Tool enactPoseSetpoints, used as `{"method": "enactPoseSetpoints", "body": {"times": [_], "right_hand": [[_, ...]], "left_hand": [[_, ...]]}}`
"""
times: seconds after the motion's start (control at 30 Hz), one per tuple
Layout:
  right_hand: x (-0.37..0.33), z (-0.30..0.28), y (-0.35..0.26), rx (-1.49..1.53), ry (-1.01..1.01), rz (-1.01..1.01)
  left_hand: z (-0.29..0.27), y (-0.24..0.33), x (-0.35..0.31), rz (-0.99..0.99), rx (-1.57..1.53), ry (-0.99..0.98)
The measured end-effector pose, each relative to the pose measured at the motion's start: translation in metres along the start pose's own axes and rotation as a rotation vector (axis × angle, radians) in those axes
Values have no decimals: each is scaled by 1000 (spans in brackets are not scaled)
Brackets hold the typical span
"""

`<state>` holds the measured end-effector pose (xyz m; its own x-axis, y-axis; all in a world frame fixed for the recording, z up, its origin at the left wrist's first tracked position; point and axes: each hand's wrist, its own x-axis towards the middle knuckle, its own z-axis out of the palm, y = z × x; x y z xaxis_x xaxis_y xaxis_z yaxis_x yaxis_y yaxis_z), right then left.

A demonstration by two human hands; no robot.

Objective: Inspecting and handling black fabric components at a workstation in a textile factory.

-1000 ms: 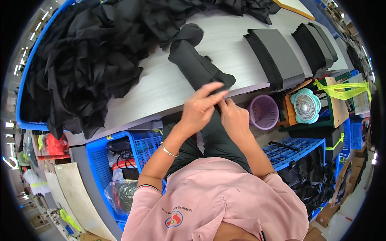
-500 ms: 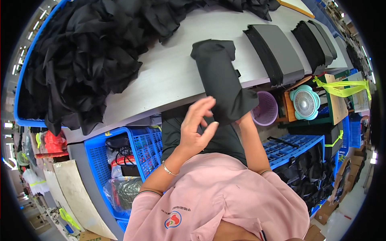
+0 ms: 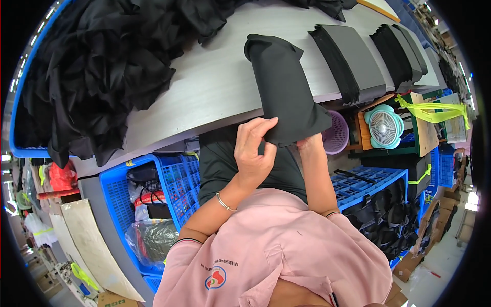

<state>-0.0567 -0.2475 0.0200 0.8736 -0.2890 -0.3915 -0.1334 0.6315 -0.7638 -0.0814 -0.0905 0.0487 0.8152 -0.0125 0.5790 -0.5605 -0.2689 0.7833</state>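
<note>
A long, folded black fabric piece (image 3: 286, 84) stretches from my lap over the front edge of the grey-white table (image 3: 204, 84). My right hand (image 3: 310, 141) holds its near end from below; the fabric covers most of those fingers. At the left edge of that near end is my left hand (image 3: 254, 146), its index fingertip touching the cloth and its thumb spread apart below. To the right on the table lie a stack of flat black pieces (image 3: 353, 61) and another black stack (image 3: 401, 56).
A blue-rimmed bin heaped with loose black fabric (image 3: 102, 77) takes up the left. Below it stands a blue crate (image 3: 179, 179) with bagged items. On the right are a purple basket (image 3: 336, 134), a turquoise fan (image 3: 386, 127) and a blue crate of black straps (image 3: 378, 184).
My left hand has come up to the fabric's edge and now touches it. The fabric piece lies smoother and reaches farther over the table. My right hand keeps its hold underneath.
</note>
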Motion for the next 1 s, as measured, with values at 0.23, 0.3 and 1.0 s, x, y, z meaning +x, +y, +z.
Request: {"method": "enactPoseSetpoints", "body": {"times": [0.23,0.3,1.0], "right_hand": [[-8,2,2,113,-50,138],[-6,-4,5,186,-210,115],[-9,19,29,489,-269,201]], "left_hand": [[1,-1,2,114,120,91],[3,0,-1,76,53,68],[21,-6,-20,13,-37,11]]}}
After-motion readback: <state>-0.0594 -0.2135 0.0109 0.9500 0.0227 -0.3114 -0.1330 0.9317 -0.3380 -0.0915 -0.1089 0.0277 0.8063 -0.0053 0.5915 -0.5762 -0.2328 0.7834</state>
